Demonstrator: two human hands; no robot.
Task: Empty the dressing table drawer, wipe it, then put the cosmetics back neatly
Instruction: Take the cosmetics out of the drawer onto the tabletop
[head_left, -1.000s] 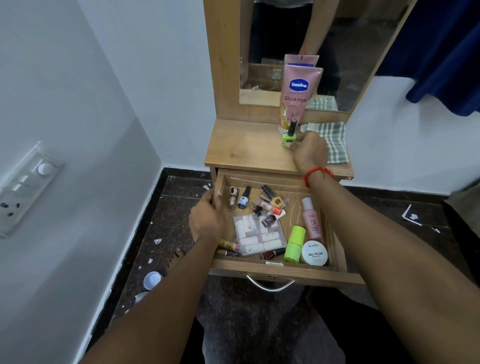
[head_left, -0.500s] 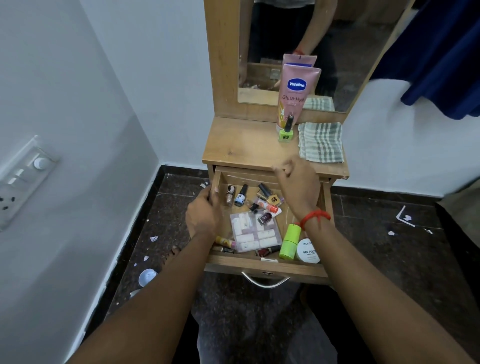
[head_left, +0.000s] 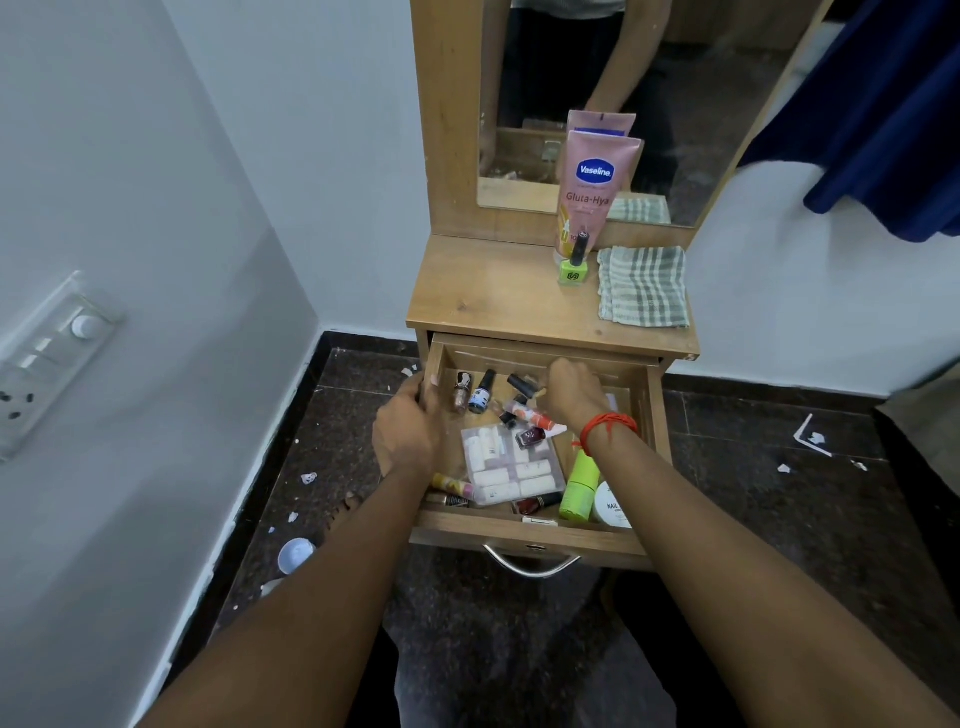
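The drawer (head_left: 519, 538) of the dressing table (head_left: 493, 306) stands pulled out, full of cosmetics. The person's left hand (head_left: 410, 431) grips the drawer's left wall, fingers curled over its edge. The right hand (head_left: 574, 395), with a red thread (head_left: 608, 423) round the wrist, reaches into the back of the drawer, knuckles up and fingers bent down among the small bottles. From where I stand I cannot tell whether it has closed on anything.

Inside the drawer, near the left wall, a glittery bottle (head_left: 461, 392) and a blue-labelled bottle (head_left: 480, 397) lie side by side. A clear plastic case (head_left: 511, 467) of white pieces sits in the middle, with a dark red nail polish bottle (head_left: 530, 436) resting at its far corner and an orange-and-white tube (head_left: 535, 418) just beyond that. At the front right, a lime green bottle (head_left: 579, 488) lies beside a white round jar (head_left: 610, 506) marked "NAIL", partly hidden by the right forearm.

On the tabletop, a pink Vaseline tube (head_left: 592, 192) stands against the mirror (head_left: 519, 78), a green nail polish bottle (head_left: 573, 270) upright just in front of it, and a folded checked cloth (head_left: 644, 286) lies just beside them to the right. The dark floor (head_left: 753, 493) around the table is littered with white scraps.
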